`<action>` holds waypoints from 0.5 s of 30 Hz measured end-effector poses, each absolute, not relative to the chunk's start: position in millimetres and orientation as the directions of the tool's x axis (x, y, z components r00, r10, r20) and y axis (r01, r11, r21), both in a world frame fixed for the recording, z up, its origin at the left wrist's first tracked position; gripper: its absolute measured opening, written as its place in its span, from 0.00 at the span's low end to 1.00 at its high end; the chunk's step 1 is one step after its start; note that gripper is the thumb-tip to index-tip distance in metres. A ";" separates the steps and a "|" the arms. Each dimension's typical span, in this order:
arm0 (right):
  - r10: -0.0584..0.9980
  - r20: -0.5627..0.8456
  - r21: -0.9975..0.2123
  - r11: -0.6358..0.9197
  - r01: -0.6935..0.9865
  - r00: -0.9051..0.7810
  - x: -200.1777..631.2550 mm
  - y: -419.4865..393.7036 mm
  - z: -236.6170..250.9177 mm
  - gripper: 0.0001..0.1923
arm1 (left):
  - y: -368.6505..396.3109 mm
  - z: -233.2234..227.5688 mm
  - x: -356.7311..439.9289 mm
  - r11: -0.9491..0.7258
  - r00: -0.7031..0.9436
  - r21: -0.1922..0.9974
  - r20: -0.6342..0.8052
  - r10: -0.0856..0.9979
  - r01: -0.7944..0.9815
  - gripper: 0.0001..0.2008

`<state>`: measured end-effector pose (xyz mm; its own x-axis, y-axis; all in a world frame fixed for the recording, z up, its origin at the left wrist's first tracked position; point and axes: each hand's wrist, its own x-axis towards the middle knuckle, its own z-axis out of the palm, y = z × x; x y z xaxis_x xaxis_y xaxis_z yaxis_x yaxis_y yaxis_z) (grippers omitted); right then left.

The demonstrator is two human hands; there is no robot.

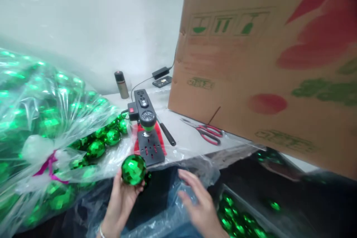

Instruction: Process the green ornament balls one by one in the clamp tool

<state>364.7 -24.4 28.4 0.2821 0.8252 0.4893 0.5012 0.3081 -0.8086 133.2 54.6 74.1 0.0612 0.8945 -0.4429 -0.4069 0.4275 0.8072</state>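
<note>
A shiny green faceted bauble (133,170) rests in my left hand (122,197), whose fingers curl around it from below. Behind those fingers a smaller dark green bauble partly shows; I cannot tell whether I hold it too. My right hand (199,204) is apart from it, blurred, with thumb and fingers spread and nothing between them. Just beyond the bauble stands a black device with a round lower head (145,109) over a dark slotted plate (152,148). More green baubles (96,148) lie on the table left of the device.
A clear plastic bag of green baubles (50,122), tied with a pink ribbon (51,167), fills the left. Red-handled scissors (209,135) and a black-handled tool (167,134) lie near a big cardboard box (237,74). Below right, a container holds baubles (237,219). A bottle (121,84) stands behind.
</note>
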 end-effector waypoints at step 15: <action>0.944 0.325 -0.834 0.318 0.451 -0.064 304.5 40.2 56.0 0.40 | 61.7 44.3 140.8 0.268 0.050 0.930 -0.264 0.963 -0.251 0.39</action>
<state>304.5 40.2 56.0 -0.0638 0.9436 0.3248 0.4509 0.3176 -0.8341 140.8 61.7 44.3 0.0502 0.9633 -0.2636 -0.2514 0.2676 0.9302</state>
